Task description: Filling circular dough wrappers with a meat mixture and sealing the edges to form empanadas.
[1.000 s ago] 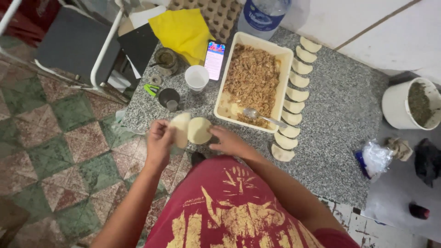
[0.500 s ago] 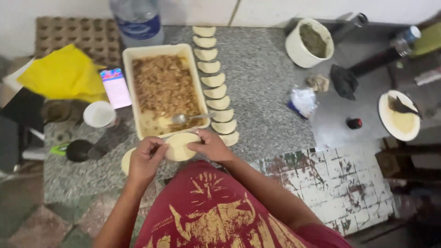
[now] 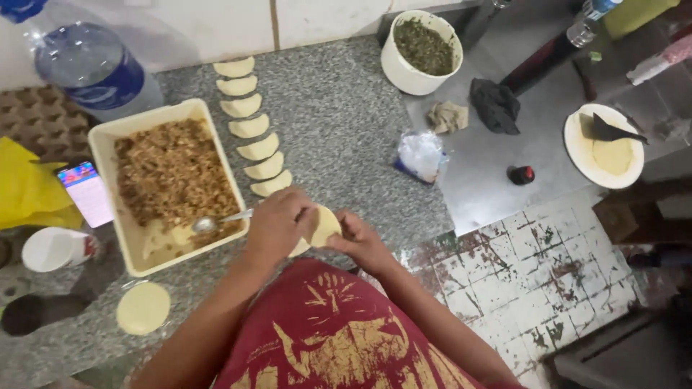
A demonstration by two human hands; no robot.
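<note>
Most of the folded dough piece (image 3: pixel 324 225) is hidden between the two hands; only its pale upper edge shows, above the granite counter (image 3: pixel 346 122) edge. The left hand (image 3: pixel 277 225) curls over it, fingers pressed together, while the right hand (image 3: pixel 360 241) pinches its rim from the other side. A spoon (image 3: pixel 216 221) rests in the filling tray (image 3: pixel 108 137).

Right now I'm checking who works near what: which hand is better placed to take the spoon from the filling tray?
Probably the left hand: it sits right beside the spoon in the tray. The right hand is farther, behind the folded pastry.
</note>
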